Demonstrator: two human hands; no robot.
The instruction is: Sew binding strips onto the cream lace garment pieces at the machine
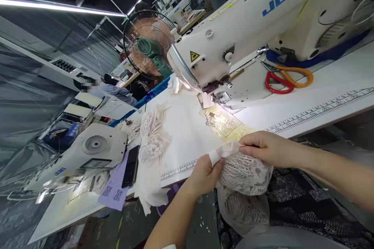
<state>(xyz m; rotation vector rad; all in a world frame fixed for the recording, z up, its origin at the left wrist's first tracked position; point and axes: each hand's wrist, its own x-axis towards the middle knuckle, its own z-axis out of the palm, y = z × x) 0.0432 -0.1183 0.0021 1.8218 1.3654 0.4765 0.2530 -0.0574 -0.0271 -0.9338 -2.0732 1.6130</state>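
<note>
My left hand [201, 175] pinches one end of the pale band of a white lace bra [244, 173] at the table's front edge. Farther right along that same band, my right hand [258, 146] has its thumb and fingers closed on the fabric. The lace cups hang below both hands, over my lap. Just beyond them is the lit needle area of a white sewing machine [248, 23], with shiny, crinkled clear film [220, 122] covering the bed in front of it. The bra is apart from the needle.
Red-and-orange-handled scissors [288, 79] lie right of the needle. More lace pieces [152, 140] rest at the table's left, beside a phone [130, 166] and purple paper [115, 188]. Another sewing machine [93, 144] stands left. A fan [150, 44] and a person [119, 92] are behind.
</note>
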